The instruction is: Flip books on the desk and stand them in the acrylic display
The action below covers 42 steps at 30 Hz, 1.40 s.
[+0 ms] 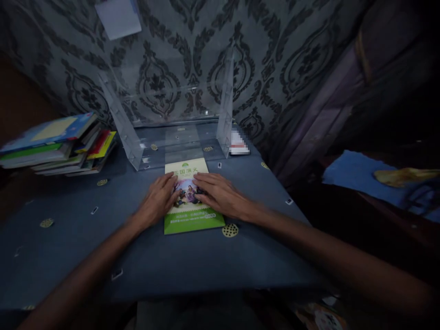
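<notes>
A book point(187, 221) with a cream and green cover and a picture of several figures lies flat on the blue table. My left hand point(158, 198) rests on its left side, fingers stretched out over the cover. From the right, my right hand point(220, 195) lies flat across the book's other side, fingers extended. Parts of the cover are hidden under both hands. Just beyond the book's far edge stands a clear plastic rack point(225, 110) with upright side panels.
A stack of books point(51, 142) sits at the left of the patterned tablecloth point(79, 247). Behind the rack is a wall with dark ornaments and a paper point(120, 20) on it. A purple curtain point(319, 101) hangs at the right. A blue cloth point(357, 176) lies farther right.
</notes>
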Each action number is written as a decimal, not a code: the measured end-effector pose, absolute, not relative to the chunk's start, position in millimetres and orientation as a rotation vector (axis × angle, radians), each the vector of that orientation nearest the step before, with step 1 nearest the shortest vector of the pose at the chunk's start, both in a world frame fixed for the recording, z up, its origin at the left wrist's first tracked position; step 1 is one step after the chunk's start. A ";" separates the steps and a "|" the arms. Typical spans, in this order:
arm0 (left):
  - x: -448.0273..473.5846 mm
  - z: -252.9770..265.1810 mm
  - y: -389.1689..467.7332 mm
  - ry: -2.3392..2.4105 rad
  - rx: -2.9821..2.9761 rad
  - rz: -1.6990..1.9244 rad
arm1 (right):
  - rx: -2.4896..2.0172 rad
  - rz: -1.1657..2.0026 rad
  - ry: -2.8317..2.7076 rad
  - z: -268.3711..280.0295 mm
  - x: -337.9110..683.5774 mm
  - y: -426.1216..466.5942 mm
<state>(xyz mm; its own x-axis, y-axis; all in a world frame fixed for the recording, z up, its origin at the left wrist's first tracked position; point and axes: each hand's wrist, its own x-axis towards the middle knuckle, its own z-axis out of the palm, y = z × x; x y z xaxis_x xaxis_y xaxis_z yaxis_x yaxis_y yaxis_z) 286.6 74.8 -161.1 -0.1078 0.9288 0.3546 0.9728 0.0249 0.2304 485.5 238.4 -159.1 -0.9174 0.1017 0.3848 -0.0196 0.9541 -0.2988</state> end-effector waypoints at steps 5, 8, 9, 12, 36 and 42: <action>261.7 -183.0 108.8 -2.304 -1.890 -0.380 | -0.403 0.396 -2.850 -169.3 438.7 257.9; 260.2 -185.5 108.7 -2.266 -1.899 -0.351 | -0.529 0.383 -2.858 -171.2 436.0 261.0; 260.9 -185.1 107.6 -2.252 -1.900 -0.351 | -0.543 0.375 -2.861 -171.2 436.5 260.9; 263.3 -183.2 105.5 -2.234 -1.889 -0.339 | -0.568 0.363 -2.866 -170.8 437.3 259.3; 262.1 -184.0 106.8 -2.345 -1.845 -0.341 | -0.690 0.472 -2.878 -168.1 442.6 257.6; 262.0 -180.0 105.7 -2.360 -1.858 -0.275 | -0.697 0.460 -2.898 -162.9 449.3 250.2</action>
